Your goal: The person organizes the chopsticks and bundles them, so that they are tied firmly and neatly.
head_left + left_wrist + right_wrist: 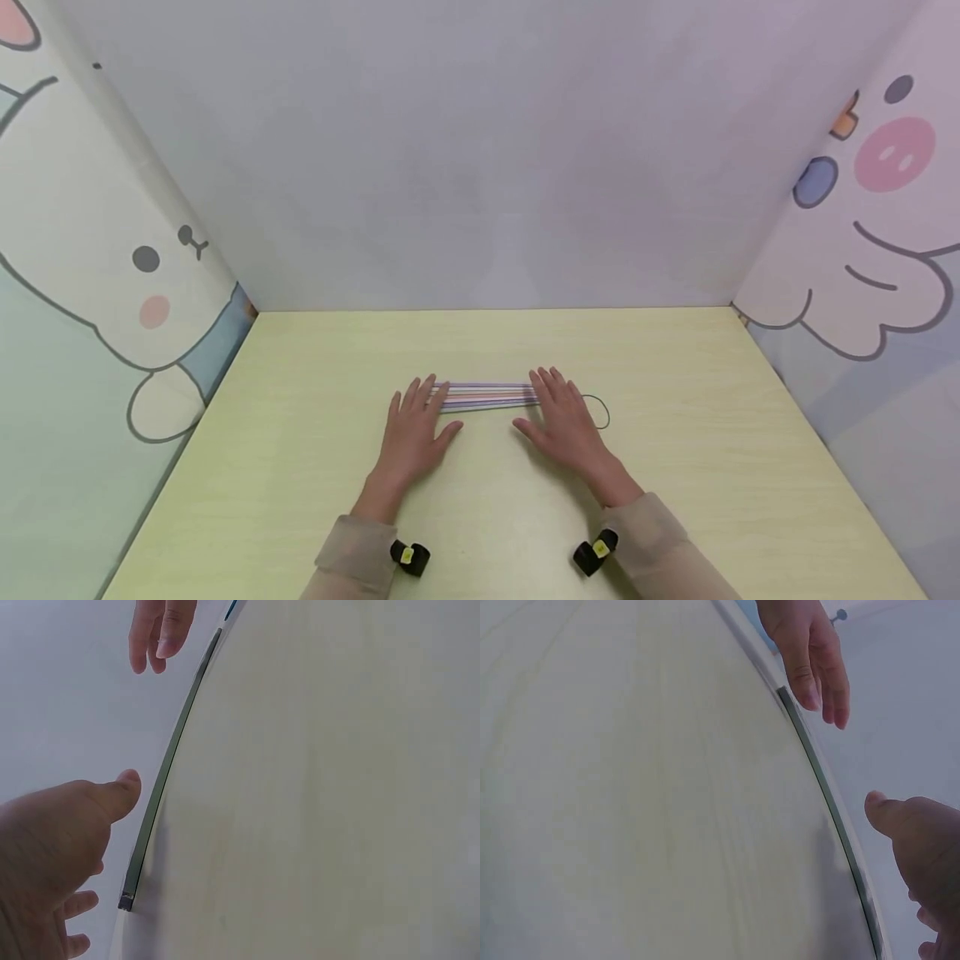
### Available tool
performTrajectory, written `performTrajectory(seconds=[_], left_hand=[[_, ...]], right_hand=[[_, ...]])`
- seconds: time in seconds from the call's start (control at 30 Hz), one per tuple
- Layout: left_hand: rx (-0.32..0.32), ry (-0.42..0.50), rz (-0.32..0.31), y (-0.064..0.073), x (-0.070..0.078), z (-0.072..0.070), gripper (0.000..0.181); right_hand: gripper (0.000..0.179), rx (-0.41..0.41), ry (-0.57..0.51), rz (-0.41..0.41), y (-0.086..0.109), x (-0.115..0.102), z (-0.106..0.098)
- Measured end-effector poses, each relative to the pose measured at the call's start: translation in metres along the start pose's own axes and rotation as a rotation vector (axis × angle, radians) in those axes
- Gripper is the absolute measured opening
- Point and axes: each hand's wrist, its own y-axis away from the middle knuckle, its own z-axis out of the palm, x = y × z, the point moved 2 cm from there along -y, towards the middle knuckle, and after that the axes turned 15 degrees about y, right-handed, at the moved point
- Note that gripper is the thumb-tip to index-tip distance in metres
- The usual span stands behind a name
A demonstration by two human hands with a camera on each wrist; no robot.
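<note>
Several thin, straight pencil-like sticks (487,397) in different colours lie side by side on the table, crosswise before me. My left hand (416,425) rests over their left end with its fingers extended and thumb spread. Over the right end lies my right hand (564,423), its fingers likewise straight. The nearest stick is green; in the left wrist view this green stick (169,761) shows a dark end close to the left hand. The right wrist view shows the same green stick (826,787) edge-on. Both hands hide the stick ends from above.
A thin dark loop (609,412) sticks out just right of the right hand. The pale wood-grain table (480,500) ends at a plain back wall (480,167). Side panels with cartoon animals flank it. A black wrist device (410,557) sits at the left cuff, another (596,552) at the right.
</note>
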Motion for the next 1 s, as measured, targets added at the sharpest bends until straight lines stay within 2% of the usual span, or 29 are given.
performTrajectory(seconds=[0.27, 0.4, 0.73, 0.87, 1.0], left_hand=[[-0.014, -0.021, 0.008, -0.009, -0.002, 0.009, 0.064], [-0.031, -0.017, 0.003, -0.013, -0.002, 0.012, 0.063], [-0.041, 0.003, 0.048, -0.025, -0.003, 0.015, 0.061], [-0.045, -0.011, 0.052, -0.027, -0.003, 0.017, 0.058], [-0.038, -0.028, 0.066, -0.028, -0.002, 0.018, 0.052]], right_hand=[[0.079, -0.01, -0.006, -0.005, -0.004, -0.002, 0.011], [0.076, -0.047, -0.03, 0.015, -0.007, -0.002, 0.014], [0.07, -0.091, -0.074, -0.018, -0.019, -0.004, 0.022], [0.064, -0.072, -0.059, -0.049, -0.021, -0.005, 0.025], [0.049, 0.003, -0.003, -0.088, -0.024, -0.005, 0.027]])
